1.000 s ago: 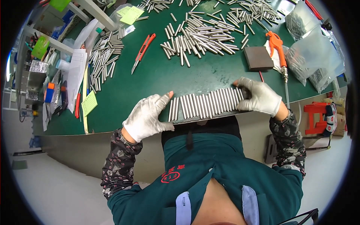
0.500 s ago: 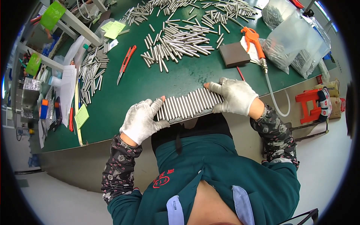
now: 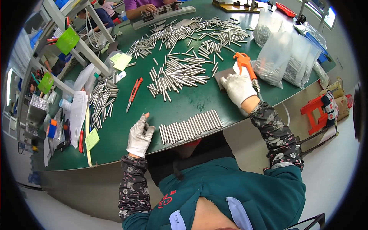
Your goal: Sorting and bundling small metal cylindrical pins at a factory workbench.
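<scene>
A neat row of short metal rods lies side by side on the green table along its front edge. My left hand, in a white glove with bare fingertips, rests just left of the row, fingers loosely bent and apart, holding nothing. Further off to the right, my gloved right hand is closed over a flat dark block; its fingers hide most of the block. Right beside that hand is an orange air blow gun with its hose. Loose rods are heaped beyond the row.
A red utility knife lies left of the heap. More rods, papers and yellow notes are at the left. Bags of rods stand at the right. At the far side are another person's hands by a metal fixture.
Both hands have let go of the rod row's ends. My right hand has moved away to the dark block; my left has drawn slightly left. The view has tilted up, showing the table's far side.
</scene>
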Motion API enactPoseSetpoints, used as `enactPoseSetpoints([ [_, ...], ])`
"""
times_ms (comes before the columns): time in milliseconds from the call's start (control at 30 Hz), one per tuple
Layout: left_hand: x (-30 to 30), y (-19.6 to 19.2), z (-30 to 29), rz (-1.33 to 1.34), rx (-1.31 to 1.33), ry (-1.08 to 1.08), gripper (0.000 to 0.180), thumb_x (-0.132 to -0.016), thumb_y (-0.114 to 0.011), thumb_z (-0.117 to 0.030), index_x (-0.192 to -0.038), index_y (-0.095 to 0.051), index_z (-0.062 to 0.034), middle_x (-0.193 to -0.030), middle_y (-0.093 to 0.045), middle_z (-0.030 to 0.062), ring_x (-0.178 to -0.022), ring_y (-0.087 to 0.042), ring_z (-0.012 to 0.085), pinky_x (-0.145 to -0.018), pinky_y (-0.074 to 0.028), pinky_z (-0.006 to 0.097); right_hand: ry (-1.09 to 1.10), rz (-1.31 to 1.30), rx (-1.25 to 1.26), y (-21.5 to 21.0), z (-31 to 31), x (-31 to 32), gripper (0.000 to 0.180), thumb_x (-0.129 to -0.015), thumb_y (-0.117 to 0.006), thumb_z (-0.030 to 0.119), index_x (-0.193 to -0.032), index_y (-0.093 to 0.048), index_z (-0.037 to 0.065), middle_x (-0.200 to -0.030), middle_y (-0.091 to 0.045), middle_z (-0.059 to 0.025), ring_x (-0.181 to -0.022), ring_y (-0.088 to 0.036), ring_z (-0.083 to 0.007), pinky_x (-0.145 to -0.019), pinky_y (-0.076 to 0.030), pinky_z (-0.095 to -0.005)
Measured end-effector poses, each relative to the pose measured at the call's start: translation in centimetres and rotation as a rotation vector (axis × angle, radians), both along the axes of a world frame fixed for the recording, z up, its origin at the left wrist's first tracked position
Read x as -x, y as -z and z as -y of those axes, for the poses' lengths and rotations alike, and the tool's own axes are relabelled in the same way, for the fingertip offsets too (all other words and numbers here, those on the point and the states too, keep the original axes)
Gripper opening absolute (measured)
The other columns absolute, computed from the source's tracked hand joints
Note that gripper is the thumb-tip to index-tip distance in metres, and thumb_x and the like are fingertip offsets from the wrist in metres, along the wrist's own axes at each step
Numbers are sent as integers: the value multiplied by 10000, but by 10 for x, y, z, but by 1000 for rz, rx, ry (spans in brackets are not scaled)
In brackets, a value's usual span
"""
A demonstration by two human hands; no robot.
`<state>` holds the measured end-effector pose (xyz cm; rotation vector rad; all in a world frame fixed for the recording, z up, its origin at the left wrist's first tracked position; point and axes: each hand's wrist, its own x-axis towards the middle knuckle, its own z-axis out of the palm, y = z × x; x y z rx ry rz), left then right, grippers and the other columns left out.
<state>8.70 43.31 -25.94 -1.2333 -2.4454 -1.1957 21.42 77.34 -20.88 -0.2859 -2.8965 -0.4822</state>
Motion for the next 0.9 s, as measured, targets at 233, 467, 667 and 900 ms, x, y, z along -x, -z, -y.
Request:
enactPoseSetpoints([
  [233, 4, 3, 2, -52, -42, 0, 470, -750, -644, -38, -1205, -527, -50, -663, -506, 31, -525, -468, 138, -530, -426, 273, 189, -180, 110, -13, -21, 34, 93, -772, -525, 108, -810, -603, 73, -829, -640, -100, -748, -644, -246, -627, -503, -364],
  [467, 3, 5, 2, 41, -123, 6, 436, -759, -627, -12, -1184, -533, -38, -657, -502, 29, -525, -467, 122, -523, -416, 261, -75, -44, 323, -10, 33, 73, 189, -770, -505, 146, -878, -621, 42, -879, -651, -140, -848, -633, -297, -729, -500, -410],
  [667, 2, 6, -1, 81, -133, 35, 419, -766, -612, 1, -1176, -532, -27, -661, -514, 30, -527, -469, 112, -525, -415, 252, 190, 216, 486, -14, 28, 82, 273, -737, -537, 143, -936, -670, 10, -981, -635, -214, -934, -622, -330, -799, -494, -392],
  [900, 4, 6, 3, 100, -180, 41, 401, -778, -603, 10, -1169, -521, -21, -749, -565, 32, -571, -489, 108, -567, -433, 243, 150, 289, 570, -15, 23, 34, 287, -667, -615, 254, -903, -677, 104, -885, -653, -173, -851, -627, -334, -755, -498, -386],
])
